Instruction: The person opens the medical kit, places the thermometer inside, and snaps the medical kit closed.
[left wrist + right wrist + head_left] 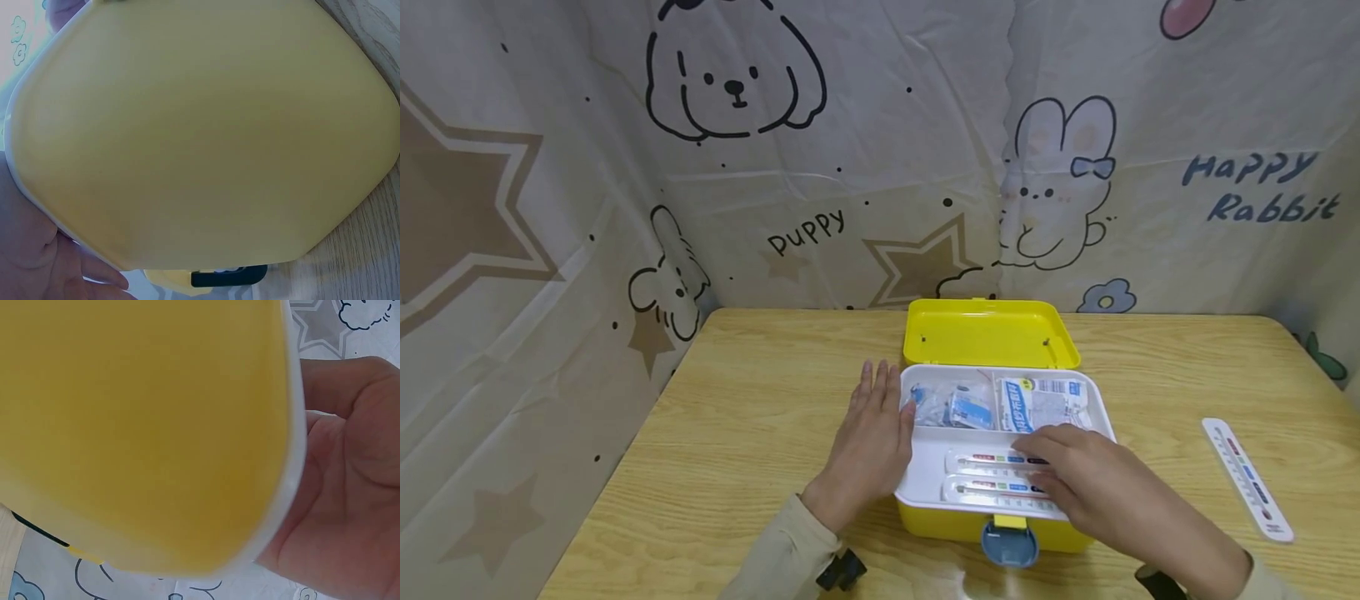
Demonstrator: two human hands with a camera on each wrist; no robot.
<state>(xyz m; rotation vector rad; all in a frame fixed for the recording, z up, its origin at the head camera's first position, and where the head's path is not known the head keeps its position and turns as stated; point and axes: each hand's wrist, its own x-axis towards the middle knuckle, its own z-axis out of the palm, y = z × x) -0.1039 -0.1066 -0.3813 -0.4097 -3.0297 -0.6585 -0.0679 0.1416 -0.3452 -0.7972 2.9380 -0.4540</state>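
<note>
A yellow first-aid-style box (pixel 940 522) stands on the table with its white tray (pixel 917 467) on top. In the tray's front compartment lie two thermometers, an upper thermometer (pixel 977 460) and a lower thermometer (pixel 973 490), with coloured scales. My right hand (pixel 1086 471) reaches over the tray's right side, finger and thumb at either edge of the upper thermometer's right end, pinching it. That end is hidden under the fingers. My left hand (pixel 872 433) rests against the tray's left edge, fingers straight. Both wrist views mostly show the box's yellow side wall (pixel 206 137).
Behind the tray the yellow lid (pixel 988 333) is tipped back. Rear compartments hold bagged blue-and-white items (pixel 970 410) and a gauze-like packet (pixel 1045 402). A third thermometer (pixel 1247 479) lies on the table to the right. A blue-grey latch (pixel 1010 546) hangs at the front.
</note>
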